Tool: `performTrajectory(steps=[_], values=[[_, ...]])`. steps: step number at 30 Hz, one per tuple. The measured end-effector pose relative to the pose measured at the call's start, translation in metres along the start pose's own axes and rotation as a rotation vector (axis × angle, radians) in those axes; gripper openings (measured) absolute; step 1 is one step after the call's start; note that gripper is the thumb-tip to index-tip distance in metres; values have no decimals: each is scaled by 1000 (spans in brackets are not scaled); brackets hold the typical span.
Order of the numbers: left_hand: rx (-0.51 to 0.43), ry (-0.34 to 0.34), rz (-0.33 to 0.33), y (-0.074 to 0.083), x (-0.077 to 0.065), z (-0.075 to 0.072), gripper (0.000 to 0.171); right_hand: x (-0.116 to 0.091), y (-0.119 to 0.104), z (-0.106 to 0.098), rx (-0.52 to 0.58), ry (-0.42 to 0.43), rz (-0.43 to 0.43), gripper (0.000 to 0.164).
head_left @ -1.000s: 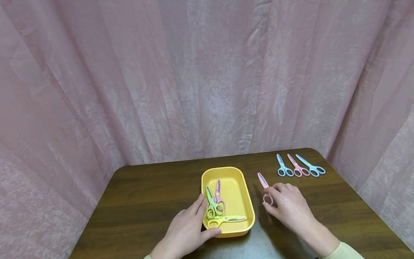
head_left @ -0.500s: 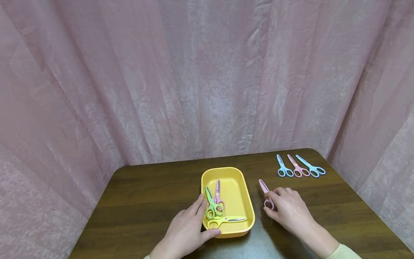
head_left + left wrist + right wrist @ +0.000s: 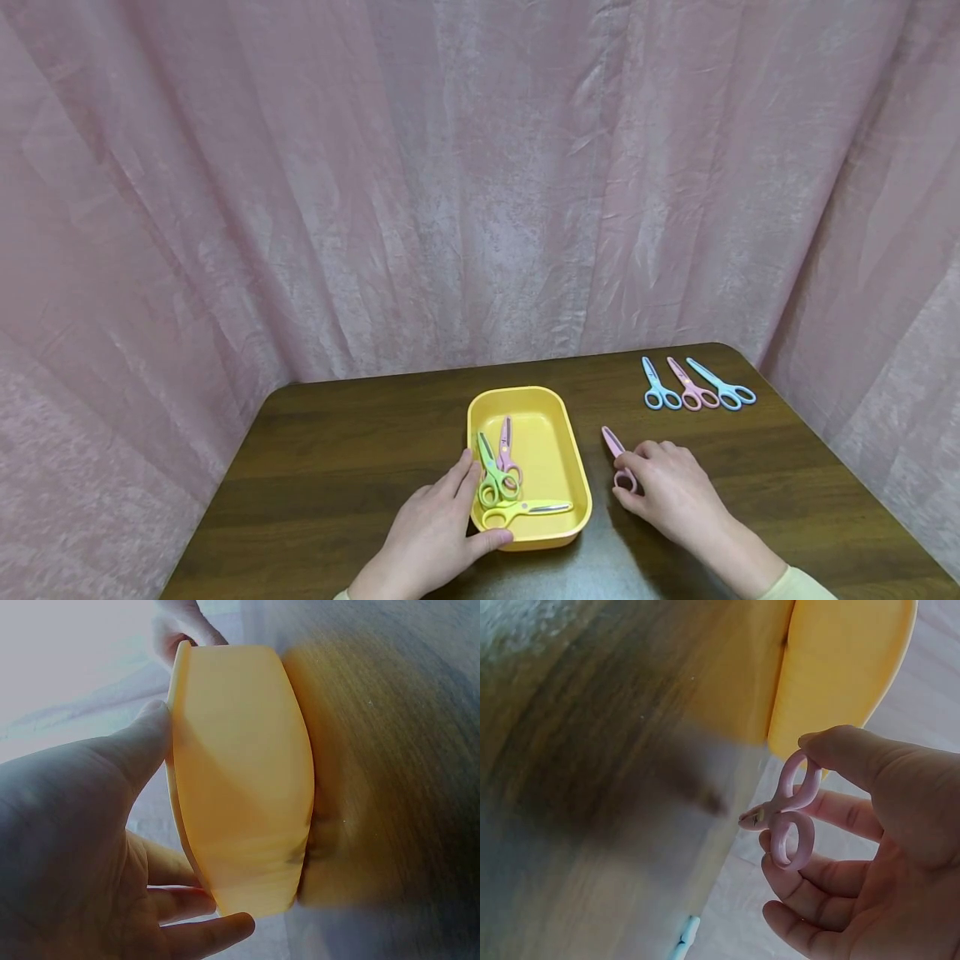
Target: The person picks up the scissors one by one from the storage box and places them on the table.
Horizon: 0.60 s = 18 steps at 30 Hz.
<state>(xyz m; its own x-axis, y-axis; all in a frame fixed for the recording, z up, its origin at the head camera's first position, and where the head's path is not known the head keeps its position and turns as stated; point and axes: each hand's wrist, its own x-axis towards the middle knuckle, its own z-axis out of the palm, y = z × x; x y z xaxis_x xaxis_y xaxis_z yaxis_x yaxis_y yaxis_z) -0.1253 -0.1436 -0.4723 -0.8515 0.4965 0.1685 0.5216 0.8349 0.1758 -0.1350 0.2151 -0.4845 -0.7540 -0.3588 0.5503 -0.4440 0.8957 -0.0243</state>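
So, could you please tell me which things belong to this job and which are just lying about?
In the job:
pink scissors, gripped by the right hand
yellow tray, touched by the left hand
green scissors, yellow scissors and another pink pair, inside the tray

Apparently just lying about:
left blue scissors, right blue scissors and middle pink pair, untouched on the table

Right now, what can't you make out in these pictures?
Head: one loop of the held pink scissors, behind the right hand.
Head: pink handle in the yellow tray, partly under the green scissors.
Left wrist: the tray's inside, behind its wall.
Right wrist: most of blue scissors, past the bottom edge.
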Motion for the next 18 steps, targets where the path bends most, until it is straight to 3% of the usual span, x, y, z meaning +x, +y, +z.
performTrajectory(steps=[5, 12, 18], values=[[-14, 2, 0, -1, -1, 1, 110, -3, -1, 3, 2, -15, -2, 28], [-26, 87, 45, -10, -2, 16, 108, -6, -1, 6, 3, -49, 11, 28], [-18, 21, 9, -1, -2, 2, 110, -8, 0, 8, -2, -68, 8, 29]])
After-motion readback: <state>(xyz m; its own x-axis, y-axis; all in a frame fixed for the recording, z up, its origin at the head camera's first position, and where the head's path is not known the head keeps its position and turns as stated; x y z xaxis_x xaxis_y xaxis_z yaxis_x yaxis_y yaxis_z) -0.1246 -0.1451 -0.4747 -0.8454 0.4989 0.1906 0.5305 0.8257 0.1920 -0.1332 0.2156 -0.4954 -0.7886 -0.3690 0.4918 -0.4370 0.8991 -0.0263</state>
